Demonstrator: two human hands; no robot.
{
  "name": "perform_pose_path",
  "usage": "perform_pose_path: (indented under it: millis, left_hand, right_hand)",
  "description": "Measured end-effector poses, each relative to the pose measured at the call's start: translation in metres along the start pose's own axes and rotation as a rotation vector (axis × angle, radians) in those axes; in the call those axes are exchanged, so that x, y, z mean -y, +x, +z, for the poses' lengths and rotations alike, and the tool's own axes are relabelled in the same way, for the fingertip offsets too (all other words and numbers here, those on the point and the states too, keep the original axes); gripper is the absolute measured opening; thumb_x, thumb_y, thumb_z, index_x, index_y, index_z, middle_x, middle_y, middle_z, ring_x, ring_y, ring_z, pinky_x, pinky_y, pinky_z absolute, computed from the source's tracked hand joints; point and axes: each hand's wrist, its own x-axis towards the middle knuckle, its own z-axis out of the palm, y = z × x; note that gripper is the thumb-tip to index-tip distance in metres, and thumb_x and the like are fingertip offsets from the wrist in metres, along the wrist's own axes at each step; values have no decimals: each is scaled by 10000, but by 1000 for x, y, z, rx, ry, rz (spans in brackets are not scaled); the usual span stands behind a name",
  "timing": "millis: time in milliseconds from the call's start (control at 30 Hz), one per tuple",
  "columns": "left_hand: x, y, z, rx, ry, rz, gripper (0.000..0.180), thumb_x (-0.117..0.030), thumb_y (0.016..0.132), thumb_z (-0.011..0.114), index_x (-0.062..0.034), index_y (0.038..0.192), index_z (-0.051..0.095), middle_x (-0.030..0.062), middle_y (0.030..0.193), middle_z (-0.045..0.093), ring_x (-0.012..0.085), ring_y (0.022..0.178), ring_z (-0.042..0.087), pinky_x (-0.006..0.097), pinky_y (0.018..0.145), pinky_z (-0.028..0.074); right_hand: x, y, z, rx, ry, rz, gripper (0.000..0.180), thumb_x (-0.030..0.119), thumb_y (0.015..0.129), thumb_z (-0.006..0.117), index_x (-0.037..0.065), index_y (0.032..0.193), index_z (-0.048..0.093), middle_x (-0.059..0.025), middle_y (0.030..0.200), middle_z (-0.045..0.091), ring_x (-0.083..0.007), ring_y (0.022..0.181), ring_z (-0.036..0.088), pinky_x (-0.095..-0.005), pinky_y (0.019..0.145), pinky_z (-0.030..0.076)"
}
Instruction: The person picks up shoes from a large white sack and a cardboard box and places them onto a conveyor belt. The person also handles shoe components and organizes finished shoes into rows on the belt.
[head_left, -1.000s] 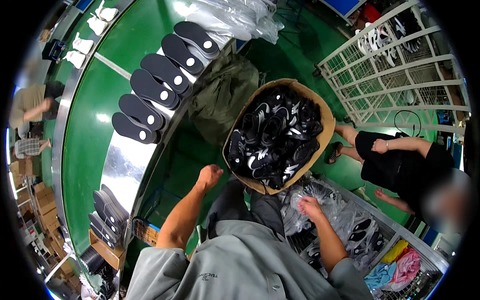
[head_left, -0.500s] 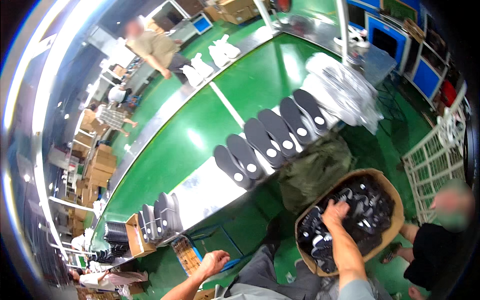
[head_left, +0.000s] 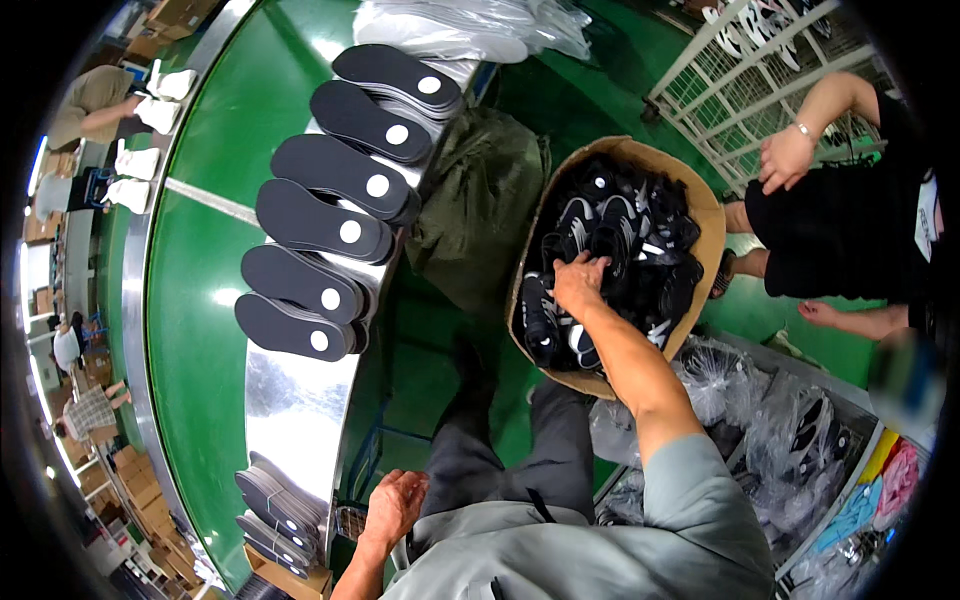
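- Green factory floor runs under everything, with a long green conveyor belt (head_left: 215, 300) curving along the left and a polished steel edge beside it
- Nearest, the left hand (head_left: 392, 505) hangs low by the person's grey trousers, its grip loosely curled and holding nothing, close to a stack of dark insoles (head_left: 278, 510) at the near end of the steel edge
- Further out, the right hand (head_left: 580, 285) reaches down into a round cardboard bin (head_left: 700, 215) on the floor; fingers are together and buried among the black-and-white shoe parts (head_left: 620, 240), but I cannot tell whether they clamp one
- Clear plastic bags (head_left: 760, 410) lie on a shelf at the right
- Along the belt's edge, black insoles (head_left: 330, 225) overlap in a fanned row, probably for easy picking
- Beyond, an olive cloth sack (head_left: 480, 200), a wire cage (head_left: 740, 90), and another person's arm (head_left: 815, 120) at the far right
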Motion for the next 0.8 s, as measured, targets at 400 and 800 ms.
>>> perform_pose_path:
  millis: [400, 800]
  left_hand:
    - [-125, 75, 34, 163, -1132, 91, 940, -483, 865, 705, -114, 1558, 188, 220, 1524, 330, 329, 1361, 401, 419, 978, 481]
    - [-99, 21, -65, 20, -2031, 533, 590, -470, 973, 492, -22, 1357, 467, 201, 1331, 573, 335, 1204, 584, 510, 1037, 462]
  right_hand:
    - [-72, -241, -114, -527, 214, -648, 118, 122, 738, 640, 83, 836, 692, -153, 899, 530, -305, 863, 518, -418, 796, 399]
    - [57, -332, -249, -759, 17, -1353, 103, 192, 731, 596, 99, 688, 606, -113, 793, 510, -269, 751, 526, -375, 735, 424]
